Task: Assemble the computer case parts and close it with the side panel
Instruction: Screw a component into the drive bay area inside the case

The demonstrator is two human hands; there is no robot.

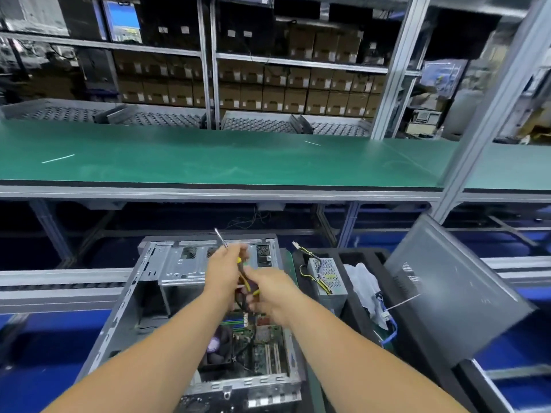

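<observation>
Both hands, L (pixel 225 268) & R (pixel 269 289), grip cables (pixel 246 283), prob. over case (pixel 167 290).

I saw the open case (pixel 167 272) as bare dull metal, the side panel (pixel 456 296) matt grey, the surface (pixel 208 156) smooth green.

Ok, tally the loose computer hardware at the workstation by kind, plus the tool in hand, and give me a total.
Open computer case: 1
Power supply, lying in the black tray beside the case: 1
Grey side panel, leaning to the right: 1
Screwdriver, held in the left hand: 1
Total: 4
</observation>
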